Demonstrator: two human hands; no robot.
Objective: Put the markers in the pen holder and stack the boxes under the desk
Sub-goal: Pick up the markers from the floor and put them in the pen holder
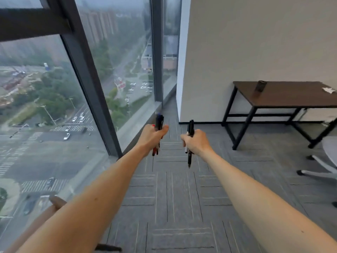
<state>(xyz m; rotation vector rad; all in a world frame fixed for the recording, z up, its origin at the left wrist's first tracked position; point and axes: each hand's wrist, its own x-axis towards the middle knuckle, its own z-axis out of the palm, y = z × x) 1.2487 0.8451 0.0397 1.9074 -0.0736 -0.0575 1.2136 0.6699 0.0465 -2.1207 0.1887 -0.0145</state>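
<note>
Holding both arms out over the grey carpet floor [175, 207], the person grips markers in each fist. The left hand [152, 136] has its fingers wrapped tight around a bundle of markers [159, 123], red and dark barrels poking out above and below the fist. The right hand [196, 142] has its fingers curled shut around black markers [189, 157] that stand nearly upright, tips pointing down. Toward 2 o'clock from the hands, well apart, stands the dark counter [291, 97] on black legs against the pale wall. On its top near the left end sits the pen holder [260, 86], a dark cylinder; what is inside it cannot be told. A white crumpled paper [329, 90] lies on the counter at its right end. At 10 o'clock the tall window [54, 106] looks down on streets
</note>
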